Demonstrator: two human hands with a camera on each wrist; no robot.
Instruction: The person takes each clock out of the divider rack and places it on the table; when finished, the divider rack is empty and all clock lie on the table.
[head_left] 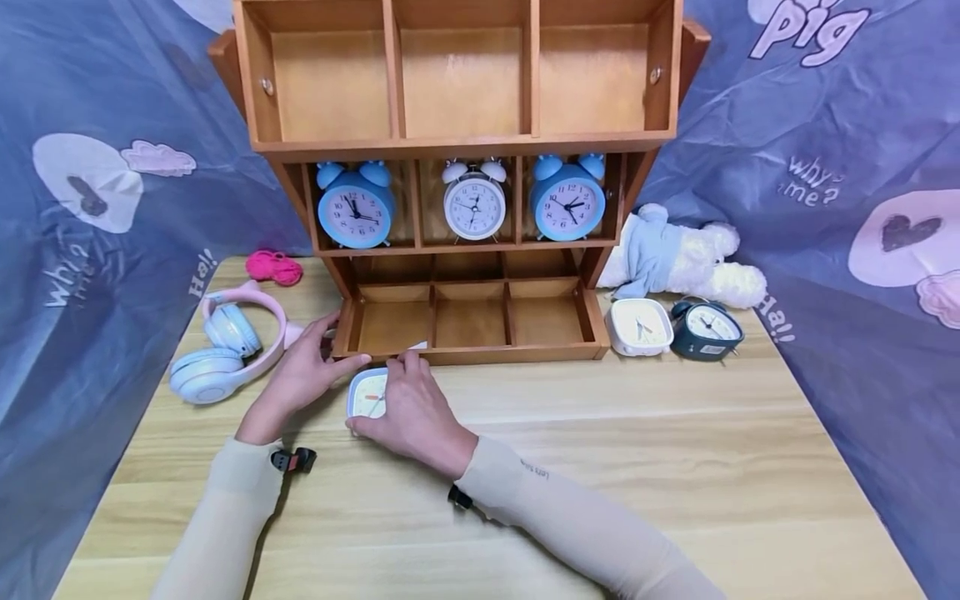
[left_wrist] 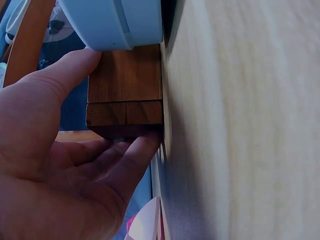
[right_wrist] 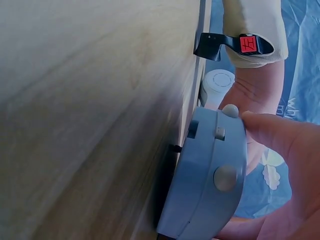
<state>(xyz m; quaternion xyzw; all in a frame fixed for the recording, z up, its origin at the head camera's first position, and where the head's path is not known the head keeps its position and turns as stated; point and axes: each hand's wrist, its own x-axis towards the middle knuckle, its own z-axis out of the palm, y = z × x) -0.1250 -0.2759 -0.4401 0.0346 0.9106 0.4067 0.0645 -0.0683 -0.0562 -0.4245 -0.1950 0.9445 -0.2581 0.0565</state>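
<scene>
A small blue-rimmed alarm clock (head_left: 367, 393) with a pale square face stands on the table, before the front left of the wooden rack (head_left: 465, 357). My right hand (head_left: 417, 414) holds this clock, thumb near its lower edge and fingers over its far right side. In the right wrist view, buttons show on the clock's light blue body (right_wrist: 210, 172). At the rack's lower left corner, my left hand (head_left: 300, 379) grips the wood, its thumb along the front rim and fingers round the end. The left wrist view shows the wooden end (left_wrist: 125, 112) between thumb and fingers.
Three twin-bell clocks, including a white one (head_left: 475, 207), occupy the middle shelf. Right of the rack sit a white clock (head_left: 640, 327), a dark green clock (head_left: 707, 329) and a plush toy (head_left: 686, 254). Headphones (head_left: 225, 367) and pink yarn (head_left: 273, 267) lie left.
</scene>
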